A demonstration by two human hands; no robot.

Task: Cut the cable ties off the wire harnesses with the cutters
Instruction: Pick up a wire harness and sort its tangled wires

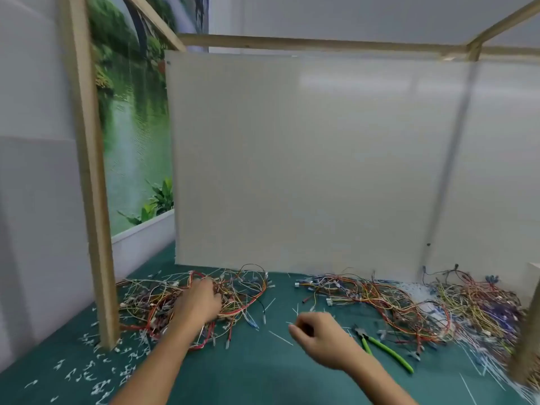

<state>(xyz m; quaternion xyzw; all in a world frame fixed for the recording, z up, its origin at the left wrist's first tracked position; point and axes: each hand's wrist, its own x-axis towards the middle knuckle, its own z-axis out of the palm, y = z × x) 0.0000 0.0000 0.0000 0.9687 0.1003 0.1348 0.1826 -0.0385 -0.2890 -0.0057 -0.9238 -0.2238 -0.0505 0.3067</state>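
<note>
A tangled pile of coloured wire harnesses [239, 296] lies on the left of the green mat [251, 372]. My left hand [198, 302] rests in that pile with its fingers buried among the wires; whether it grips any is hidden. A second, larger pile of harnesses [409, 305] spreads across the right. The cutters [382, 347], with green handles and dark jaws, lie flat on the mat just right of my right hand [318, 336]. That hand hovers over the mat with its fingers curled and nothing visible in them.
Cut white tie scraps [96, 375] litter the mat at the front left, and long white tie strips [479, 372] fan out at the right. A wooden post [96, 229] stands at the left. A white panel [306, 159] closes off the back.
</note>
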